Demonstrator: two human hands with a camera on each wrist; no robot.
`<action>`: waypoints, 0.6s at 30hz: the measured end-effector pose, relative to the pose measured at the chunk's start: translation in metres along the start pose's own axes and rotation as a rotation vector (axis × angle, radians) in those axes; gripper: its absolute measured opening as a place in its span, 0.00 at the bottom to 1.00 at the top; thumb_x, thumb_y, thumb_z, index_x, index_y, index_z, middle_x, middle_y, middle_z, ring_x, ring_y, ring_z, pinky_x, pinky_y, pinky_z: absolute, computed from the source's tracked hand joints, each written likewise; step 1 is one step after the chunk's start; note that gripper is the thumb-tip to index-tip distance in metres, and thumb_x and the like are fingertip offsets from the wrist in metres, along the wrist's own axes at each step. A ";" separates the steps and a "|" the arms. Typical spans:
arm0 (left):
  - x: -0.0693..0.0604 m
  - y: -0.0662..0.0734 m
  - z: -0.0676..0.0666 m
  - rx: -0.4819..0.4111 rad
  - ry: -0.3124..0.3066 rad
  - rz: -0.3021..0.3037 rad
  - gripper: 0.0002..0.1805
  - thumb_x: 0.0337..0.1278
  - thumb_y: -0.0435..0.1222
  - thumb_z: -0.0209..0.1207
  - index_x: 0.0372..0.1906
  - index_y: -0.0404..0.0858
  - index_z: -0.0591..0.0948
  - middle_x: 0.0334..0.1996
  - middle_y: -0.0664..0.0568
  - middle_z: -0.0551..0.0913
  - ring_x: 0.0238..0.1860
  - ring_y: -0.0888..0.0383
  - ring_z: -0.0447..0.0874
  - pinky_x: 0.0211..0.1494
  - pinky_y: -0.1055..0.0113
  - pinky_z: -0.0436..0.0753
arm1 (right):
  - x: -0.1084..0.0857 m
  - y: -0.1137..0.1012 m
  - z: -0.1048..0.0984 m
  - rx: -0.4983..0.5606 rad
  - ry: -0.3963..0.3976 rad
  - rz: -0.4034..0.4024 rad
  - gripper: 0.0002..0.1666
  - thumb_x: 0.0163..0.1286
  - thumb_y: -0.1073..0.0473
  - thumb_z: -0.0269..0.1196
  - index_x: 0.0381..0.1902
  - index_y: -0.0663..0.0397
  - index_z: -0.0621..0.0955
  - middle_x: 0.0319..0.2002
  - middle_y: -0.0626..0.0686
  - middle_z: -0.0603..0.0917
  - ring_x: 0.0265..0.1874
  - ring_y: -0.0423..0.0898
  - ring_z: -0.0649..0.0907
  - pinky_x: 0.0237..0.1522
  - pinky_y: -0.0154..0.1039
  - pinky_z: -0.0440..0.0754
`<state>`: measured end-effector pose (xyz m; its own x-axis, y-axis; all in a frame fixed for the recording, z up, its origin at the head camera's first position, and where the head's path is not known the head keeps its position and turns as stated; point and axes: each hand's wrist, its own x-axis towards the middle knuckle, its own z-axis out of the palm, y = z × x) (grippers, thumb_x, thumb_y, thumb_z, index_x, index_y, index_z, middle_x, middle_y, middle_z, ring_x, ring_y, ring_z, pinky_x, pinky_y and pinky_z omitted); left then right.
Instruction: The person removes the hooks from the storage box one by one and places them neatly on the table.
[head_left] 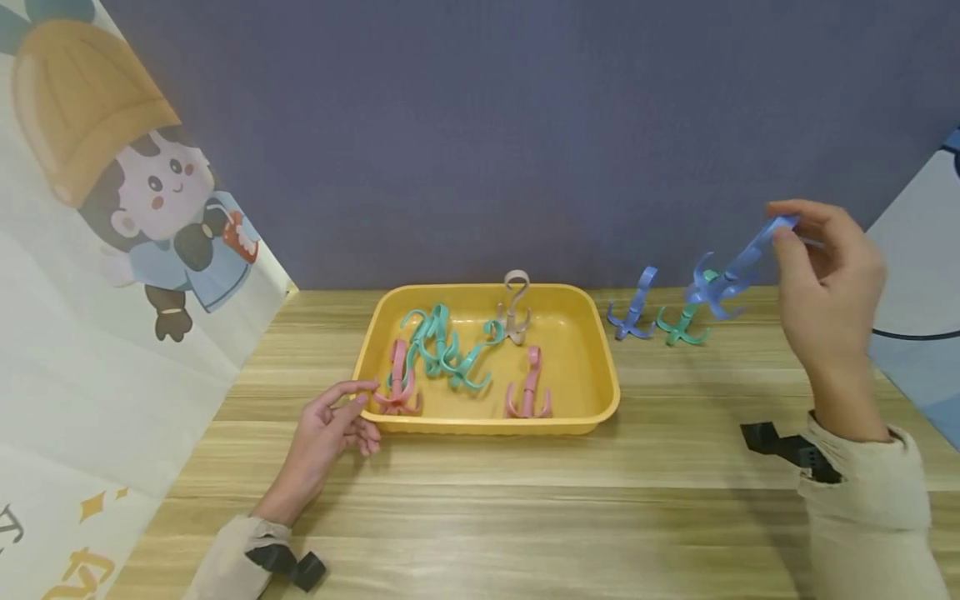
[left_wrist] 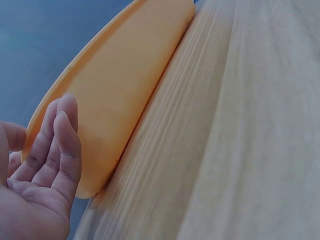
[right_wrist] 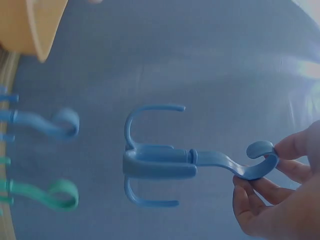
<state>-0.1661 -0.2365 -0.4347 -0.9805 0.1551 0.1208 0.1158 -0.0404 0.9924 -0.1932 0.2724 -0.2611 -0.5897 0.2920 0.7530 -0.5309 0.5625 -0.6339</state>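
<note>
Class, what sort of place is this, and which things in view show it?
Probably an indoor tabletop workspace, perhaps a screened-off corner: a wood-grain table, a plain dark backdrop behind it, and a cartoon-printed sheet along the picture's left side.

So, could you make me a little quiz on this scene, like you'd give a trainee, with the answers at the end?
1. True or false: the right grip is holding nothing.
2. Where is the beige hook? a) inside the yellow tray; b) to the left of it; c) in front of it.
3. How many hooks stand on the table to the right of the yellow tray?

Key:
1. False: it pinches a blue hook by its curved end, up in the air.
2. a.
3. Two: a second blue hook and a green hook.
</note>
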 end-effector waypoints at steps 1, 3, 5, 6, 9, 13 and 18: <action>0.000 0.000 0.000 0.001 0.000 0.000 0.23 0.76 0.38 0.52 0.61 0.21 0.70 0.21 0.44 0.85 0.20 0.52 0.85 0.22 0.64 0.84 | 0.001 0.003 -0.002 -0.049 0.014 -0.001 0.16 0.74 0.63 0.55 0.54 0.58 0.84 0.45 0.39 0.83 0.43 0.35 0.78 0.41 0.27 0.70; 0.000 0.001 0.000 0.002 0.002 0.000 0.23 0.76 0.39 0.52 0.61 0.22 0.70 0.21 0.44 0.85 0.20 0.52 0.85 0.22 0.64 0.84 | 0.004 0.010 -0.007 -0.142 0.036 -0.002 0.17 0.75 0.61 0.54 0.55 0.52 0.84 0.44 0.34 0.80 0.41 0.32 0.77 0.41 0.26 0.69; 0.000 0.001 0.001 0.004 0.003 -0.001 0.23 0.76 0.39 0.52 0.61 0.22 0.70 0.21 0.44 0.85 0.20 0.52 0.85 0.22 0.65 0.84 | 0.006 0.017 -0.011 -0.215 0.055 -0.012 0.18 0.75 0.60 0.53 0.56 0.48 0.84 0.45 0.33 0.81 0.40 0.28 0.76 0.42 0.25 0.70; 0.000 0.001 0.001 0.004 0.004 -0.002 0.23 0.76 0.39 0.52 0.61 0.22 0.70 0.21 0.44 0.85 0.20 0.52 0.85 0.22 0.65 0.84 | 0.007 0.021 -0.012 -0.247 0.061 -0.020 0.18 0.75 0.59 0.52 0.56 0.47 0.84 0.45 0.36 0.82 0.40 0.26 0.75 0.43 0.25 0.69; 0.000 0.001 0.001 0.003 0.004 -0.005 0.23 0.76 0.39 0.52 0.61 0.22 0.70 0.21 0.44 0.85 0.20 0.53 0.85 0.22 0.65 0.84 | 0.010 0.035 -0.015 -0.322 0.069 -0.038 0.19 0.75 0.58 0.51 0.56 0.49 0.84 0.46 0.49 0.85 0.40 0.22 0.71 0.46 0.23 0.69; 0.001 0.001 0.001 -0.003 0.004 -0.010 0.21 0.76 0.37 0.52 0.61 0.23 0.71 0.21 0.44 0.85 0.20 0.53 0.85 0.22 0.65 0.84 | 0.011 0.056 -0.018 -0.372 0.070 -0.040 0.20 0.74 0.59 0.50 0.55 0.56 0.85 0.46 0.60 0.85 0.37 0.18 0.69 0.44 0.21 0.69; 0.001 0.001 0.000 -0.007 0.002 -0.012 0.21 0.77 0.37 0.51 0.61 0.23 0.71 0.21 0.44 0.85 0.20 0.53 0.85 0.22 0.65 0.84 | 0.011 0.079 -0.022 -0.381 0.059 0.018 0.19 0.73 0.61 0.52 0.54 0.60 0.84 0.44 0.53 0.84 0.35 0.18 0.70 0.45 0.19 0.70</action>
<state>-0.1665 -0.2359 -0.4340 -0.9822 0.1532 0.1089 0.1031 -0.0455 0.9936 -0.2286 0.3377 -0.2989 -0.5549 0.3423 0.7582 -0.2502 0.8006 -0.5445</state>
